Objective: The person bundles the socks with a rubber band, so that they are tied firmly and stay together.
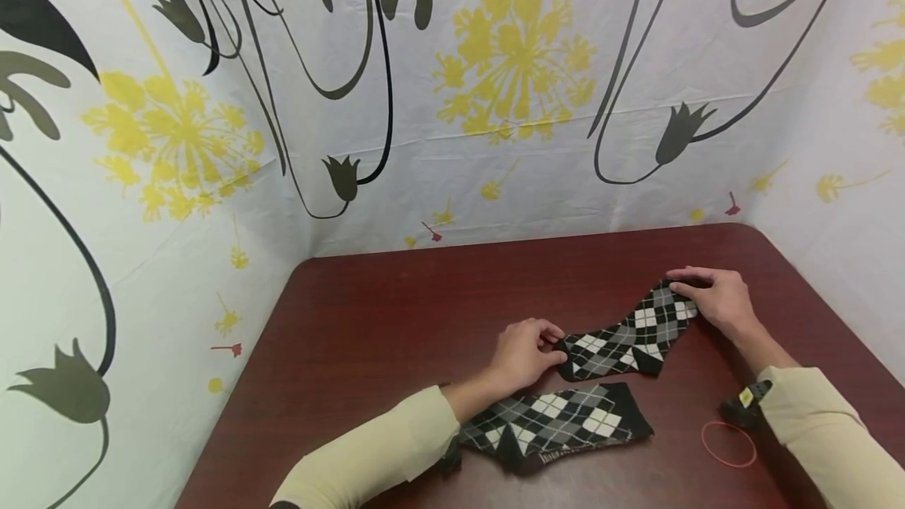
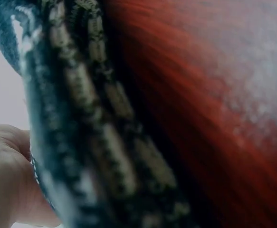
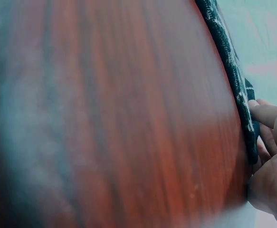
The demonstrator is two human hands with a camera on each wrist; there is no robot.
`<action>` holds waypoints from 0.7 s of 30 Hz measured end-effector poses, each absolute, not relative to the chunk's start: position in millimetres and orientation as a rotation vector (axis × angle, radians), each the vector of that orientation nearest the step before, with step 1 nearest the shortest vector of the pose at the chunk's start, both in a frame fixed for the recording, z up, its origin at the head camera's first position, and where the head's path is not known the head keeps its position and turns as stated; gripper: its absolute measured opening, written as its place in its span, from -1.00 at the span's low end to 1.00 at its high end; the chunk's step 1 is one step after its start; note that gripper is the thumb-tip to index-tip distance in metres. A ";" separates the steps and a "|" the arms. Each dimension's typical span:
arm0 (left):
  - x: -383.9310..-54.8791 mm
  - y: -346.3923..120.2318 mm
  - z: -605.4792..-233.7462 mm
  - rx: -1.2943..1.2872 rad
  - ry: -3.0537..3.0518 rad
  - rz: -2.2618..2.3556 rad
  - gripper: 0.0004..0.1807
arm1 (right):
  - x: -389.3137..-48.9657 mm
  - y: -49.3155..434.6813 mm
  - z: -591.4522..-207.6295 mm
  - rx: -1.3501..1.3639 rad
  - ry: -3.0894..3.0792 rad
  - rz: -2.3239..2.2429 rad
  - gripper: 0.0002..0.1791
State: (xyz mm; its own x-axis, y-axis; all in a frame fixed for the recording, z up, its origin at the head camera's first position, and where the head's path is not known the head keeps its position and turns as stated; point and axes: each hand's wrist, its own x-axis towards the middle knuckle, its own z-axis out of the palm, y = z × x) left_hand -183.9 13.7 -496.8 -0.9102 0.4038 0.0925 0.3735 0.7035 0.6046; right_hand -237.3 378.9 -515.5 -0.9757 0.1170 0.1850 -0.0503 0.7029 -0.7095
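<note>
Two black, grey and white argyle socks are on the table. My left hand (image 1: 525, 353) pinches the toe of the farther sock (image 1: 629, 336) between thumb and fingers. At that sock's cuff, my right hand (image 1: 717, 301) holds the edge with thumb and fingertips. The nearer sock (image 1: 558, 419) lies flat, partly hidden beneath my left forearm. In the left wrist view, blurred sock fabric (image 2: 100, 128) fills the middle and covers much of the hand (image 2: 14, 180). The right wrist view shows the fingers (image 3: 266, 114) at the sock's thin dark edge (image 3: 228, 66).
A thin red elastic loop (image 1: 729, 444) lies on the dark red-brown table (image 1: 396, 313) below my right wrist. White cloth (image 1: 438, 171) with flower prints hangs behind and beside the table. A small black device (image 1: 742, 407) is on my right wrist.
</note>
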 end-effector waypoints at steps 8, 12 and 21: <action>-184.6 15.5 -496.3 0.696 2.846 0.956 -0.91 | -236.4 378.6 -516.9 -0.053 -2.658 1.128 -0.66; -185.8 10.6 -493.9 0.725 2.804 0.986 -0.94 | -235.8 378.8 -516.0 -0.051 -2.637 1.090 -0.67; -185.2 -3.1 -487.4 0.645 2.691 1.166 -0.93 | -232.9 370.9 -504.7 -0.012 -2.670 1.095 -0.66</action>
State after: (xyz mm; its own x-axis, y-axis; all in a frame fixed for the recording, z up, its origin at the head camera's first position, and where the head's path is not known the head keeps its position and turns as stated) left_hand -185.2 -3.1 -487.4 -0.8987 0.4364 0.0425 0.3294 0.6080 0.7223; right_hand -232.9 370.9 -504.7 -0.9674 0.1035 0.2311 -0.0886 0.7167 -0.6918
